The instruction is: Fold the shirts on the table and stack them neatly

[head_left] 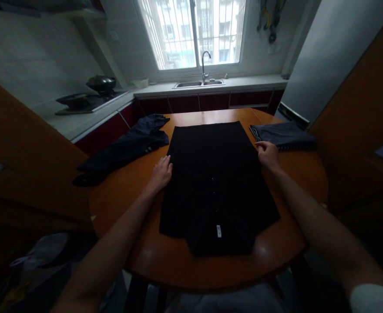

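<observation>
Sleeve [376,298]: pale.
Left hand [162,172]: flat, ungripping.
Right hand [268,155]: curled, grip unclear.
Black shirt [213,161]: straightening, apparently; next needs edge grips.

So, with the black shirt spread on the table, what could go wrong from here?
The right hand is close to the folded grey garment and might nudge it out of shape. The dark blue garment reaches past the left edge of the table and could slide off. The left hand rests at the side of the black shirt; an uneven pull might crease it.
</observation>
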`<state>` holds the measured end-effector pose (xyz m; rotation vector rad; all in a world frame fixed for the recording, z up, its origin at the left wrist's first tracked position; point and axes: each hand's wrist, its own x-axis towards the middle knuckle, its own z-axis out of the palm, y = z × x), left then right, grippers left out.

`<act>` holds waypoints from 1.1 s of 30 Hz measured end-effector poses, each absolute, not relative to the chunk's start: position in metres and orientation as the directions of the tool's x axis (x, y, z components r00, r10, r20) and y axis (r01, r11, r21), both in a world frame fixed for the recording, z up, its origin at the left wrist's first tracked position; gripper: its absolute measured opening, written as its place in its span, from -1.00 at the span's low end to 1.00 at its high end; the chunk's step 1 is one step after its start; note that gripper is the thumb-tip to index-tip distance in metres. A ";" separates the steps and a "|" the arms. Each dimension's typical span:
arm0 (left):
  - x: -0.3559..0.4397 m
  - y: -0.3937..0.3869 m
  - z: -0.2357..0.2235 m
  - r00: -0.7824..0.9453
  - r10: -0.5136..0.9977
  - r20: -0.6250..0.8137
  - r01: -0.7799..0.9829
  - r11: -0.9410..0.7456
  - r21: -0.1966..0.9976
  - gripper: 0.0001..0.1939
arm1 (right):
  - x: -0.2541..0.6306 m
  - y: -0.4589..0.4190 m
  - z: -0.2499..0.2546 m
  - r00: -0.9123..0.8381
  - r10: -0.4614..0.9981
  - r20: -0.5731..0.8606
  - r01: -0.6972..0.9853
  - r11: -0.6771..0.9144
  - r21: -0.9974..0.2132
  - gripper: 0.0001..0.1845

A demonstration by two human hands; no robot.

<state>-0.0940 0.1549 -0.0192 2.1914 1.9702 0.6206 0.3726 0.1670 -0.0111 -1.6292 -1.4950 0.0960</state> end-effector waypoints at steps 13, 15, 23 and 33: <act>-0.114 0.153 0.000 -0.006 0.948 0.318 0.898 -0.135 0.418 -0.50 | 0.375 0.164 -0.023 0.118 0.944 0.307 0.742 0.122 -0.659 -0.82; -0.114 0.153 0.001 -0.009 0.950 0.313 0.896 -0.131 0.424 -0.50 | 0.372 0.162 -0.023 0.094 0.954 0.285 0.769 0.112 -0.629 -0.83; -0.137 0.156 0.001 -0.070 0.951 0.303 0.877 -0.086 0.472 -0.59 | 0.367 0.159 -0.020 0.120 0.976 0.184 0.843 -0.002 -0.538 -0.76; -0.140 0.158 -0.005 -0.063 0.962 0.265 0.875 -0.074 0.479 -0.66 | 0.367 0.158 -0.018 0.082 0.982 0.169 0.863 0.014 -0.506 -0.82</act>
